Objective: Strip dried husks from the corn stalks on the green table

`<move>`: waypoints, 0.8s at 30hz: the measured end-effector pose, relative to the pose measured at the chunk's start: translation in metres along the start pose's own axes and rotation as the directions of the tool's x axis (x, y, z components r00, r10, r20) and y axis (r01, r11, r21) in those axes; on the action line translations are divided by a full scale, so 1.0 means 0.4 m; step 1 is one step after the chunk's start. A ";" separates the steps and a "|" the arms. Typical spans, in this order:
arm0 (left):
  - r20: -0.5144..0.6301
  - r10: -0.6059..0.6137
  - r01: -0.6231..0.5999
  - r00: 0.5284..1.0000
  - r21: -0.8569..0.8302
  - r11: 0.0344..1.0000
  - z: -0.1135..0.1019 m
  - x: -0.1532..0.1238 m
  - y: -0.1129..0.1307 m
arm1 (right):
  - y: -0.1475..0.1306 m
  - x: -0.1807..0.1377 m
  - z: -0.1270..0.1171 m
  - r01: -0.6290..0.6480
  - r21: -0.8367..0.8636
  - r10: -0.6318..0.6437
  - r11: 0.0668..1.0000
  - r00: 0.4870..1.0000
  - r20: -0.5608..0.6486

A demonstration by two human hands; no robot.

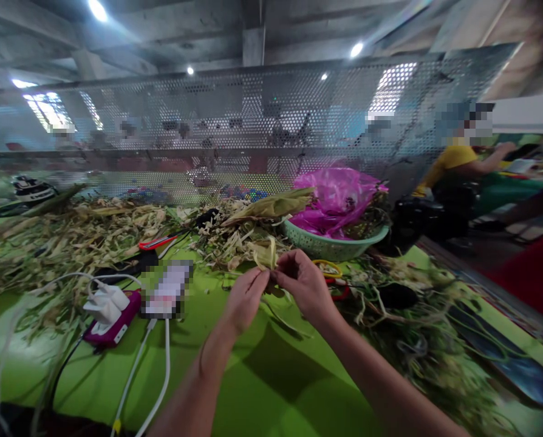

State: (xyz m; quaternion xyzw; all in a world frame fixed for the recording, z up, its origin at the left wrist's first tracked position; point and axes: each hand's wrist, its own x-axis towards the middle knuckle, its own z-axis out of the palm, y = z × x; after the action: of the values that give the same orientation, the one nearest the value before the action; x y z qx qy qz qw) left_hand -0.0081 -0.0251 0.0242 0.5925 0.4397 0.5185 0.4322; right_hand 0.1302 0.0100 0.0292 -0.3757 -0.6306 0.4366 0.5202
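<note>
Both my hands meet over the green table, pinching a pale yellow-green dried husk strip. My left hand closes on its lower end from the left. From the right, the thumb and bent fingers of my right hand grip the same piece. A thin loose strand trails below the fingers. Just right of my right hand are scissors with red and yellow handles, partly hidden. Where exactly my fingertips press is hard to make out.
Heaps of dry husk cover the left and back. A green basket holds a magenta plastic bag. To the left lie a phone, purple power strip and red cutter. Another person sits at right.
</note>
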 end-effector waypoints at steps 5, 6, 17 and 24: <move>-0.038 0.036 -0.034 0.999 0.054 0.998 -0.005 0.005 -0.010 | -0.005 -0.004 0.006 -0.096 0.111 0.088 0.989 0.993 0.073; -0.028 0.043 -0.041 0.999 0.066 0.997 -0.006 0.006 -0.012 | -0.006 -0.004 0.004 -0.102 0.091 0.096 0.991 0.993 0.072; 0.012 -0.045 0.045 0.999 -0.032 0.998 -0.012 0.017 -0.031 | -0.038 -0.012 -0.007 -0.065 0.097 0.043 0.993 0.976 0.214; -0.133 -0.127 0.117 0.983 -0.080 0.990 -0.022 0.002 0.007 | -0.032 0.000 -0.014 -0.069 -0.029 0.073 0.997 0.974 0.212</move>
State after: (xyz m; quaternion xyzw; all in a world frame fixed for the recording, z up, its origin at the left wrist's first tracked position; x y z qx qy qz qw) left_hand -0.0167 -0.0244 0.0278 0.5112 0.4851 0.5462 0.4529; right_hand 0.1356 0.0066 0.0415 -0.3546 -0.6736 0.4859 0.4295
